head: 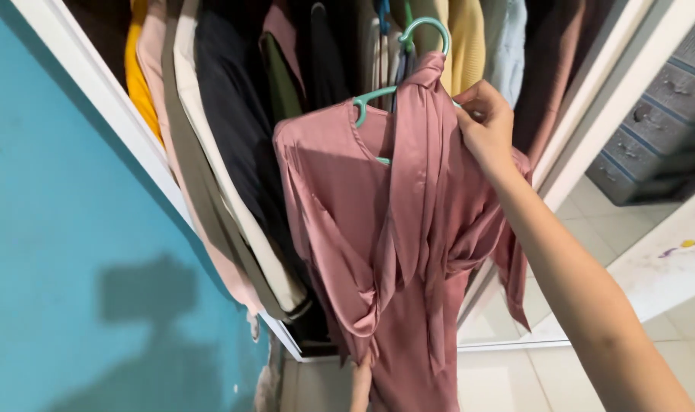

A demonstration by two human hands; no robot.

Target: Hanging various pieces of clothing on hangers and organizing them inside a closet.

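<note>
A dusty pink satin dress (397, 252) hangs on a teal plastic hanger (393, 84) in front of an open wardrobe. My right hand (486, 126) grips the dress at its right shoulder, near the hanger's arm, with the fingers closed on the fabric. The hanger's hook (427, 27) rises among the other hanging clothes. My left hand (360, 381) shows only partly at the bottom edge, holding the lower left side of the dress; most of it is hidden by the fabric.
Several garments hang in the wardrobe: a yellow one (138, 69), beige ones (183, 91), a black one (233, 114) and a mustard one (466, 38). A teal wall (65, 252) lies left. The white wardrobe frame (592, 99), grey drawers (660, 107) and tiled floor (508, 374) are right.
</note>
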